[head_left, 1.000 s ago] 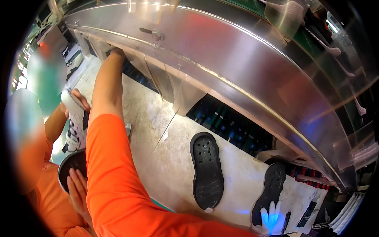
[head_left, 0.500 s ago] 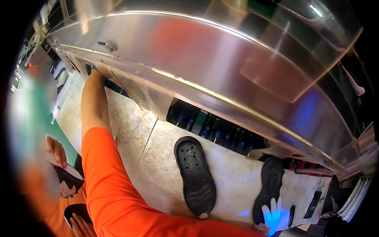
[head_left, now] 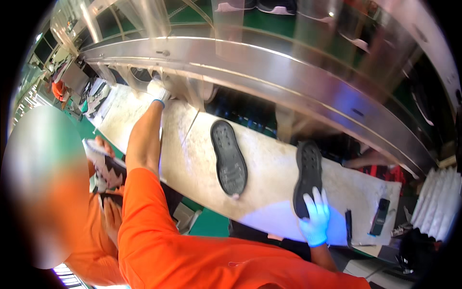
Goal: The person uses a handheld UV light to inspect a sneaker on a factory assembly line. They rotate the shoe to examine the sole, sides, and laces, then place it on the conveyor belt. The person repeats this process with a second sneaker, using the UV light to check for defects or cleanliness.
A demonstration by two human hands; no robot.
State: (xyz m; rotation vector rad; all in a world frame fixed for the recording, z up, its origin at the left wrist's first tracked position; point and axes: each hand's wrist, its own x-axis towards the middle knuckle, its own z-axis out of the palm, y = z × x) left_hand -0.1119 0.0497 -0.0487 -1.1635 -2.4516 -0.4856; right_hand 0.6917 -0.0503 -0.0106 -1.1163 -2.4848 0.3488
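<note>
My right hand (head_left: 316,219), in a white glove lit blue, lies with its fingers spread on the heel end of a black shoe sole (head_left: 308,168). A second black shoe sole (head_left: 230,161) lies to the left of it on the pale worktop, untouched by either hand. My left arm stretches out to the far left. At its end my gloved left hand (head_left: 156,90) is by the clear strip curtain (head_left: 183,91) below the metal housing. Its fingers are blurred, and I cannot see whether they hold the dark shape beside them.
The long metal housing (head_left: 269,60) runs along the worktop's far side. A black tool (head_left: 380,216) and a thin dark rod (head_left: 348,226) lie at the right. Close on my left, a person in orange holds a shoe (head_left: 107,168). White ribbed material (head_left: 439,192) stands far right.
My left hand has come out from behind the strip curtain into sight. The view has shifted, so more of my right hand and forearm shows. Both soles stay on the worktop.
</note>
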